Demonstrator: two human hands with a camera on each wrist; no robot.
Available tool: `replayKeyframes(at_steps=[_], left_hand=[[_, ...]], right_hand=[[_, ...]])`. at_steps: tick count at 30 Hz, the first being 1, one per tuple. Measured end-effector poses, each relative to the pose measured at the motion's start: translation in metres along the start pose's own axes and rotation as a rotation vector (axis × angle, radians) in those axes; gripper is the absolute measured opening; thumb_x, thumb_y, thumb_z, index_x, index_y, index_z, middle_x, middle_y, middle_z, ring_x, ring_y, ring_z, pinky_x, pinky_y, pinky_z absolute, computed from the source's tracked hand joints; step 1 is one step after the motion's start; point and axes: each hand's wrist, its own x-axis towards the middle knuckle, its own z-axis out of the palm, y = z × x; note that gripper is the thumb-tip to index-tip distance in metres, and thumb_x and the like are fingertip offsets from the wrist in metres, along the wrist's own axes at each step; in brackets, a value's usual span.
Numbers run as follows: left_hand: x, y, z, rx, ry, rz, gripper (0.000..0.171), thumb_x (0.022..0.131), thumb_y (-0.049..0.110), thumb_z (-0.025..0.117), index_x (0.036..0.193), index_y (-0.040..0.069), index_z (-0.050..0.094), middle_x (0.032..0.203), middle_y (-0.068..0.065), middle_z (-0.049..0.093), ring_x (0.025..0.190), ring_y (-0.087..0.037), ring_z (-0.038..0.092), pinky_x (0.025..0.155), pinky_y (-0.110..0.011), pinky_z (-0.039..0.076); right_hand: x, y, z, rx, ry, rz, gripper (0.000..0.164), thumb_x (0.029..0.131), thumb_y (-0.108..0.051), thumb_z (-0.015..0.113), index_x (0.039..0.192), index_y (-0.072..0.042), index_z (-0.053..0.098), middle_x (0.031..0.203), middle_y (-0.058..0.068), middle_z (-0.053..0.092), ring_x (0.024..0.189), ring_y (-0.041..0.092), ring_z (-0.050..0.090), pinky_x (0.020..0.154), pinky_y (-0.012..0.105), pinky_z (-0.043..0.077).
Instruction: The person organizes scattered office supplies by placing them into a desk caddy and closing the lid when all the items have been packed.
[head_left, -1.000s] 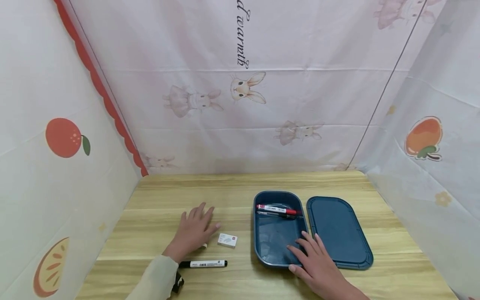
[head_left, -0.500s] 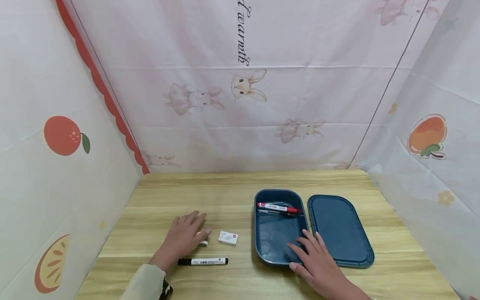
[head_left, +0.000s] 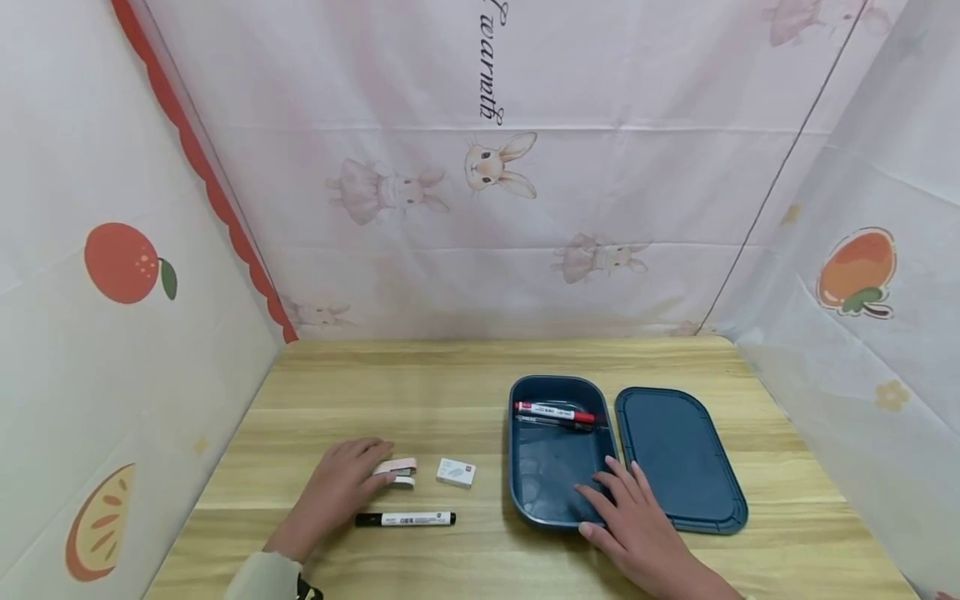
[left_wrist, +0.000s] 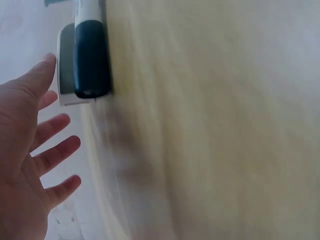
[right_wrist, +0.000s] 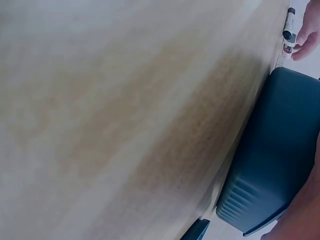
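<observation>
My left hand [head_left: 341,479] is beside a small pink-and-white stapler [head_left: 397,471], its thumb tip overlapping the stapler and the back end hidden by the hand. In the left wrist view its fingers are spread and apart, with the stapler [left_wrist: 66,65] partly behind a marker. My right hand [head_left: 637,529] rests at the near right corner of a dark blue plastic box [head_left: 555,525], its fairly straight fingers reaching over the rim. Inside that box lie a red marker [head_left: 555,412] and a dark pen [head_left: 558,423], near the far end.
A black-capped whiteboard marker [head_left: 408,519] lies in front of the stapler. A small white carton [head_left: 456,472] sits between stapler and box. The blue lid [head_left: 682,458] is flat on the wooden table [head_left: 360,375], right of the box. Printed cloth [head_left: 420,283] walls the table's back and sides.
My left hand has moved left and toward me, uncovering the front of the stapler. My right hand stays at the box.
</observation>
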Motion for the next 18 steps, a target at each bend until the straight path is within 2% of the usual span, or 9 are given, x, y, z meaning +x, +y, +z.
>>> replayKeyframes(at_steps=[5,13,18], left_hand=[[-0.006,-0.003,-0.001,-0.039,0.002,0.002,0.052,0.093,0.041,0.071,0.138,0.017,0.061,0.135,-0.005,0.064,0.128,-0.030,0.055,0.110,-0.055,0.039],[-0.013,-0.004,0.000,-0.033,0.029,0.013,0.046,0.088,0.036,0.077,0.129,0.017,0.068,0.124,-0.002,0.070,0.117,-0.024,0.059,0.100,-0.050,0.046],[-0.014,-0.005,0.003,-0.022,0.061,0.025,0.044,0.086,0.032,0.078,0.126,0.016,0.070,0.117,-0.001,0.072,0.108,-0.021,0.060,0.091,-0.045,0.048]], right_hand=[[0.000,-0.001,-0.002,0.009,-0.003,0.002,0.050,0.101,-0.057,0.048,0.140,-0.027,0.060,0.145,0.006,0.051,0.150,0.034,0.027,0.123,0.054,0.002],[-0.001,-0.001,0.001,0.022,-0.003,0.002,0.050,0.101,-0.058,0.047,0.140,-0.029,0.059,0.146,0.005,0.051,0.151,0.032,0.026,0.123,0.035,-0.016],[0.000,-0.001,0.001,0.023,-0.004,0.006,0.050,0.101,-0.058,0.047,0.140,-0.029,0.059,0.146,0.005,0.050,0.151,0.032,0.025,0.123,0.036,-0.016]])
